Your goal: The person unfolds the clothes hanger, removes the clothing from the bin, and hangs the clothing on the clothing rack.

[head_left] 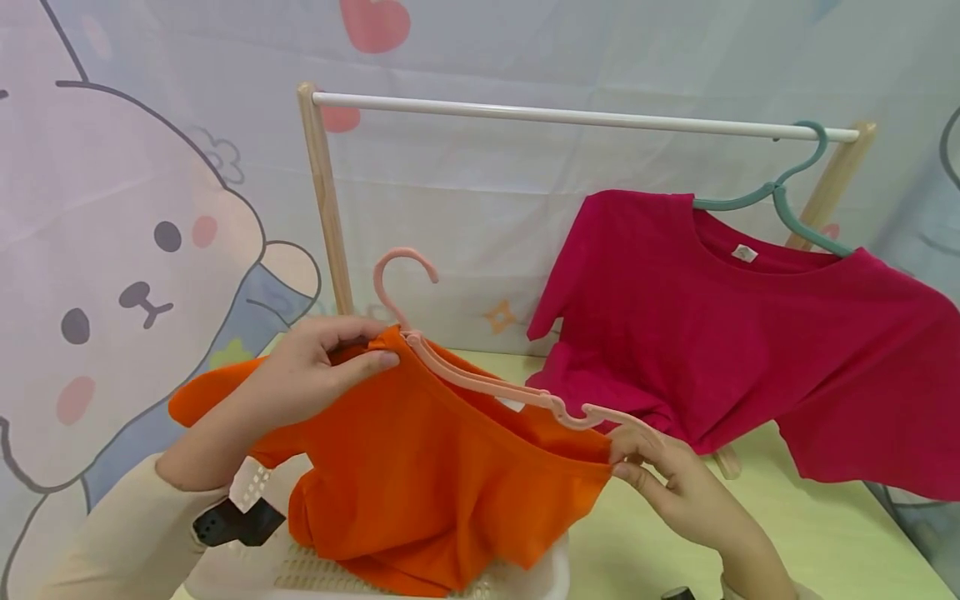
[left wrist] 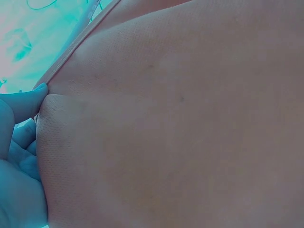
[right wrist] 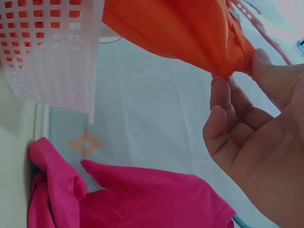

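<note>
An orange T-shirt [head_left: 405, 450] hangs spread between the two hands. My left hand [head_left: 307, 371] pinches its neckline near the base of a pink hanger's hook. In the right wrist view, my right hand [right wrist: 256, 123] grips the shirt's edge between thumb and fingers. The pink hanger [head_left: 480, 382] slants down along the neck opening, its hook upward. One notched arm shows outside the cloth and reaches over my right hand's fingers. The hanger's other arm is hidden by the shirt. Orange cloth, greyish in the left wrist view, fills most of that view.
Beneath the shirt stands a white perforated basket [head_left: 558, 571]. Behind is a clothes rack with a white rail [head_left: 525, 112] and wooden posts. At its right end a magenta T-shirt [head_left: 712, 333] hangs on a green hanger [head_left: 783, 187]. A printed curtain [head_left: 480, 50] forms the backdrop.
</note>
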Action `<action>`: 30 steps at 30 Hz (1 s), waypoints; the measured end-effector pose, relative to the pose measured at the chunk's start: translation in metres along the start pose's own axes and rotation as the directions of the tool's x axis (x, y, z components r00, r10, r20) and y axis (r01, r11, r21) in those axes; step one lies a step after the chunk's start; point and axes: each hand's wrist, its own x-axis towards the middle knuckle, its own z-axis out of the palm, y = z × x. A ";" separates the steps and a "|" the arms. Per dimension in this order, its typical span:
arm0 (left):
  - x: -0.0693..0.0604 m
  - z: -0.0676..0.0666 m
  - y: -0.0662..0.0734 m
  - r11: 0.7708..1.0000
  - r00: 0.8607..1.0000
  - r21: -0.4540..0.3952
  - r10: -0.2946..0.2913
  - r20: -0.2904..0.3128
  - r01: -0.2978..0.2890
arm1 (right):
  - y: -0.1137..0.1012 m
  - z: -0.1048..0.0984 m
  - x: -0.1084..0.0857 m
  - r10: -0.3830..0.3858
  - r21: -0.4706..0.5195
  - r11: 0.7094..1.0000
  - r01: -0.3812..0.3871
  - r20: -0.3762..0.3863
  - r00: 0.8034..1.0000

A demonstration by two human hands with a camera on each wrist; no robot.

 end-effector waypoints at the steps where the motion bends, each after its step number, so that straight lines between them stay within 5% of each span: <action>1: -0.001 -0.001 -0.001 1.000 1.000 0.006 0.003 -0.004 -0.003 | 0.001 -0.001 -0.001 -0.018 0.031 0.999 0.018 -0.004 1.000; 9: -0.008 -0.004 -0.007 0.999 1.000 0.041 0.004 -0.013 -0.004 | 0.011 -0.014 -0.006 -0.149 0.246 0.958 0.149 -0.019 0.989; 19: -0.010 -0.005 -0.011 0.997 0.998 0.070 0.030 -0.049 -0.027 | 0.005 -0.021 -0.004 -0.168 0.233 0.958 0.167 -0.018 0.986; 30: -0.011 -0.007 -0.014 0.986 0.989 0.093 0.143 -0.039 -0.139 | -0.002 -0.039 0.009 -0.189 0.239 0.953 0.189 -0.023 0.982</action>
